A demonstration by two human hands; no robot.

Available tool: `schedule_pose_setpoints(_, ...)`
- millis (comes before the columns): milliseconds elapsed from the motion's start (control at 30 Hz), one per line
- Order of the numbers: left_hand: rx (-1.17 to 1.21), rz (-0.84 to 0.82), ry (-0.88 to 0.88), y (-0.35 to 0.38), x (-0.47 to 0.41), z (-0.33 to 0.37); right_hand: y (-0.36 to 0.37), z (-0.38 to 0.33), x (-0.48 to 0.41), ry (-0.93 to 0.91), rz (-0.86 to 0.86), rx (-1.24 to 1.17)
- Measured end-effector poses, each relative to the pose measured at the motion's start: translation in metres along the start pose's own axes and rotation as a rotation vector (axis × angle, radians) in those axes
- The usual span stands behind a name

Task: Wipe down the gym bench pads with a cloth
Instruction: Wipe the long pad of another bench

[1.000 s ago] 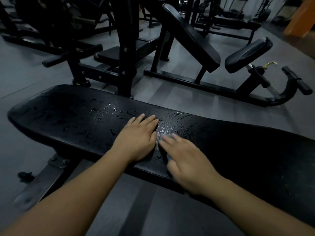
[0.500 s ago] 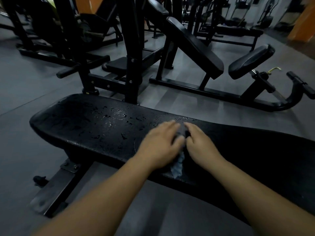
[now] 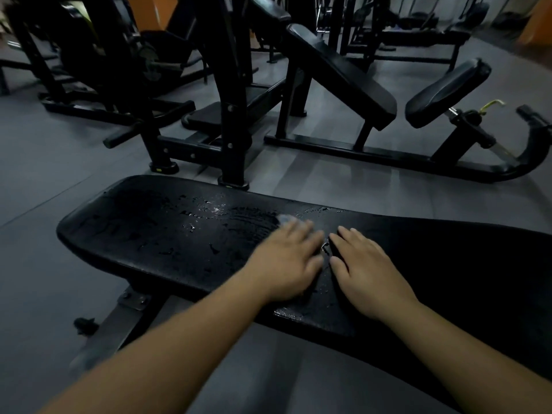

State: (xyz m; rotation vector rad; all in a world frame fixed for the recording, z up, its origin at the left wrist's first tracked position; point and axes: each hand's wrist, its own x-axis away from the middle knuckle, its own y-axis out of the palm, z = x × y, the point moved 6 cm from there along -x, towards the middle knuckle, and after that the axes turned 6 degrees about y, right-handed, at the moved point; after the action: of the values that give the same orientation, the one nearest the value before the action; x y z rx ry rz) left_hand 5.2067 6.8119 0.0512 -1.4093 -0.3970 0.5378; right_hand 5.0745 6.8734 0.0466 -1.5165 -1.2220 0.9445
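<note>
A: Hands counted: two, left hand [image 3: 286,258] and right hand [image 3: 364,270]. One flat bench pad [image 3: 167,234] is entered.
B: Confirmed. One cloth [image 3: 285,219] is logged, apparently; only a pale edge is seen. Behind, two further pads are recorded: one tilted back pad [image 3: 340,73], one seat pad [image 3: 448,91]. The droplets [image 3: 215,209] are left uncounted.

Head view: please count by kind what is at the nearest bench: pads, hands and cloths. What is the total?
bench pad: 1, black and wet
hands: 2, left hand and right hand, both flat on the pad
cloth: 1, pale, mostly hidden under the left hand
Total: 4
</note>
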Motion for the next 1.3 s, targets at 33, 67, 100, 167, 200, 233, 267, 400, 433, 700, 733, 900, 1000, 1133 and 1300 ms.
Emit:
schedule_pose_setpoints(33, -0.017, -0.021, 0.095, 0.001, 0.014, 0.006, 0.0, -0.001, 0.0, -0.001, -0.001, 0.003)
schedule_pose_setpoints(67, -0.025, -0.033, 0.127, 0.0, 0.022, -0.005, 0.0, -0.001, 0.001, 0.001, -0.001, 0.009)
schedule_pose_setpoints(100, -0.038, -0.043, 0.102, -0.004, 0.02, -0.026, 0.0, -0.002, 0.001, 0.006, 0.004, 0.014)
schedule_pose_setpoints(167, -0.076, -0.038, -0.033, -0.008, -0.001, -0.065, -0.001, -0.004, 0.001, 0.012, 0.007, 0.023)
schedule_pose_setpoints(200, -0.074, -0.035, -0.107, -0.009, -0.02, -0.071, -0.002, -0.005, 0.0, 0.011, 0.008, 0.03)
schedule_pose_setpoints(233, -0.062, -0.019, -0.14, -0.008, -0.037, -0.063, -0.003, -0.006, 0.0, 0.009, 0.009, 0.035)
schedule_pose_setpoints(267, -0.037, -0.013, -0.12, -0.005, -0.048, -0.046, -0.003, -0.006, 0.001, 0.013, 0.004, 0.035)
schedule_pose_setpoints(400, -0.032, -0.032, 0.215, -0.002, -0.002, -0.024, -0.004, -0.005, 0.0, 0.027, -0.007, 0.074)
schedule_pose_setpoints(433, -0.031, -0.029, 0.194, -0.007, 0.011, -0.046, -0.002, -0.007, -0.004, 0.035, -0.018, 0.092)
schedule_pose_setpoints(700, -0.018, 0.007, 0.112, -0.008, 0.033, -0.058, 0.015, -0.043, -0.042, 0.119, -0.045, 0.122)
schedule_pose_setpoints(733, -0.026, -0.017, 0.163, -0.008, 0.052, -0.063, 0.016, -0.043, -0.04, 0.113, -0.047, 0.141)
schedule_pose_setpoints(900, -0.041, -0.012, -0.278, -0.026, 0.033, -0.161, 0.018, -0.059, -0.053, 0.041, -0.079, 0.165)
schedule_pose_setpoints(1000, -0.008, 0.026, -0.217, -0.02, 0.018, -0.114, 0.024, -0.081, -0.067, -0.032, -0.085, 0.167)
schedule_pose_setpoints(1133, -0.047, 0.024, -0.076, -0.023, 0.065, -0.135, 0.028, -0.092, -0.072, -0.131, -0.097, 0.195)
schedule_pose_setpoints(1300, -0.035, 0.073, -0.406, -0.025, 0.052, -0.169, 0.033, -0.121, -0.082, -0.233, -0.096, 0.14)
